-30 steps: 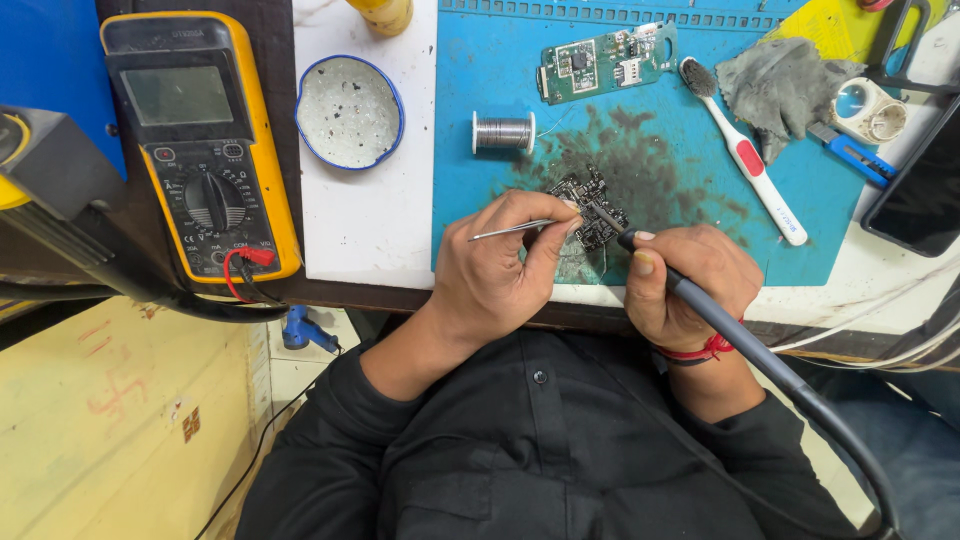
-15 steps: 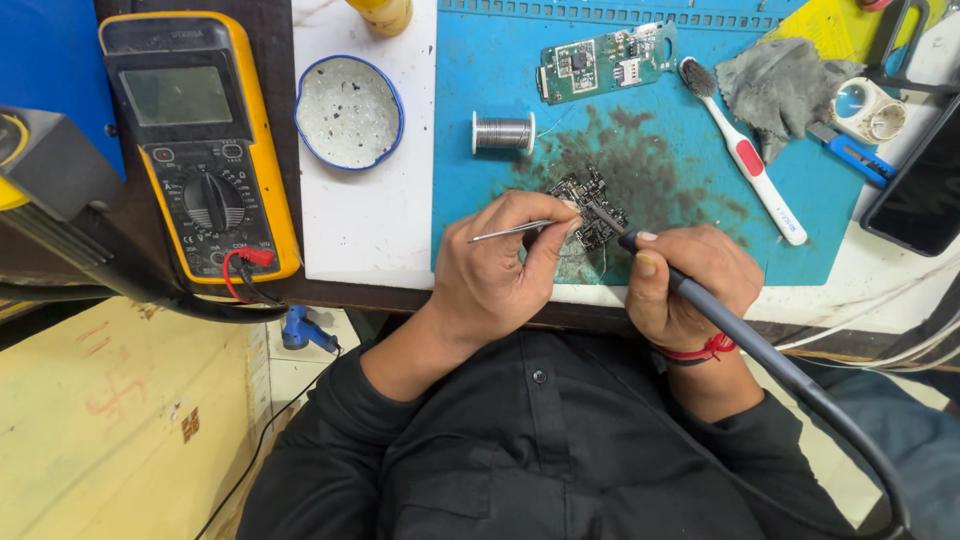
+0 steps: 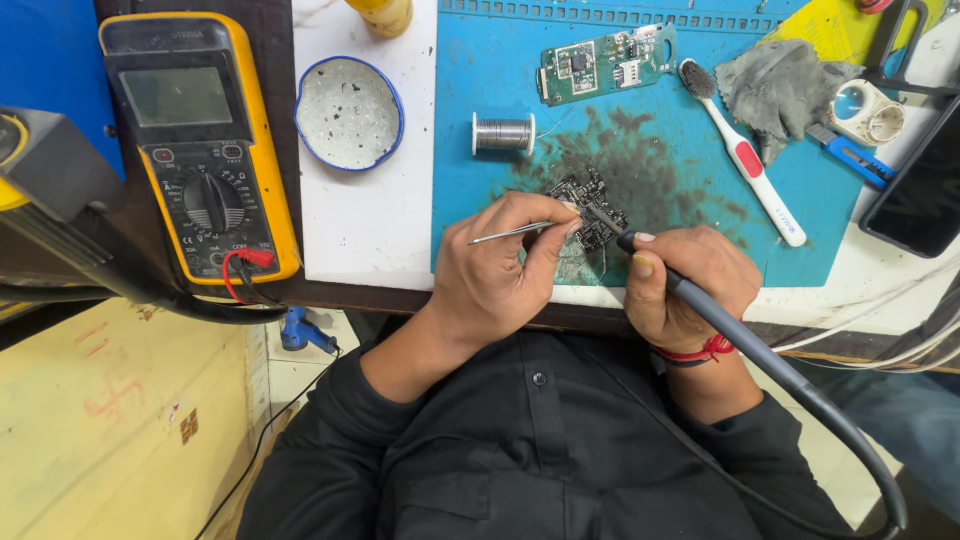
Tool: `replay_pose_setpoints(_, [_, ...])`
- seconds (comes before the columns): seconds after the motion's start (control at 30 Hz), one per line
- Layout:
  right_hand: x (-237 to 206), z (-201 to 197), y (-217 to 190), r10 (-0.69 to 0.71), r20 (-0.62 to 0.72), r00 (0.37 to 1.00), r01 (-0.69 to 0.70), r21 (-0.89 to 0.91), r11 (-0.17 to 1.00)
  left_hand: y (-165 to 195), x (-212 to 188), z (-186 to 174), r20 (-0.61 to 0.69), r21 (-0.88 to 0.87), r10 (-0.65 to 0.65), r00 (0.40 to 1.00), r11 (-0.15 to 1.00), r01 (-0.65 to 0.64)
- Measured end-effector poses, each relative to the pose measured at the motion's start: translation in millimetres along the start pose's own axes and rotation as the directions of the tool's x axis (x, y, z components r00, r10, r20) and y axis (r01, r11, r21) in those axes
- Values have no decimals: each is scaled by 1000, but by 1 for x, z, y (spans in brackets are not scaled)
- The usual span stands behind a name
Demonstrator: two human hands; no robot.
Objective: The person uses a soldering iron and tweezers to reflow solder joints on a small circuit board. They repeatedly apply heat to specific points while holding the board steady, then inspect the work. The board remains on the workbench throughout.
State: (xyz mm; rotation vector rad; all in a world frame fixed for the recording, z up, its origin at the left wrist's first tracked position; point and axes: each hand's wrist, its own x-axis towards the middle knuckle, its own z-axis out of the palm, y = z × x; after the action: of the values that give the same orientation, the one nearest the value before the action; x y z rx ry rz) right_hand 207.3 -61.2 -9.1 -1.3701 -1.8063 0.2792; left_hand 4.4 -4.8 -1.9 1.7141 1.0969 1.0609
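Blue work mat [image 3: 820,250], flux-stained at centre, bore a small dark circuit board [image 3: 588,200]. Left hand [image 3: 495,280] pinched tweezers [image 3: 505,233] at the board; right hand [image 3: 685,285] gripped a soldering iron [image 3: 740,340], tip on it. Soldering apparently underway, unfinished; solder spool [image 3: 503,133] lay beyond.

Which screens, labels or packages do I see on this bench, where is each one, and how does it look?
Multimeter screen: far left, top of the yellow and dark meter; grey rectangle, blank.
Phone: right edge of the bench; dark, glossy, screen off.
Yellow sheet: top right, under the grey cloth; only a corner shows.
Round tin: on the white board beside the meter; blue rim, open, pale inside with dark specks.
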Motion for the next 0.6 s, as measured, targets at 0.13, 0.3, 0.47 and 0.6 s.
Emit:
replay_pose_setpoints(0.13, [0,0,0,-6,-1,1000,6,1,1000,0,0,0,0,4,2,1000,1000,-2])
replay_pose_setpoints(0.3, [-1,0,0,13,4,1000,-13,13,1000,0,0,0,-3,17,35,999,999,-35])
replay_pose_setpoints(0.47, [-2,0,1,11,-3,1000,-11,10,1000,1,0,0,4,10,4,1000,1000,-4])
replay_pose_setpoints(0.6, [-1,0,1,2,-4,1000,-2,15,1000,0,0,0,-11,13,22,1000,1000,-22])
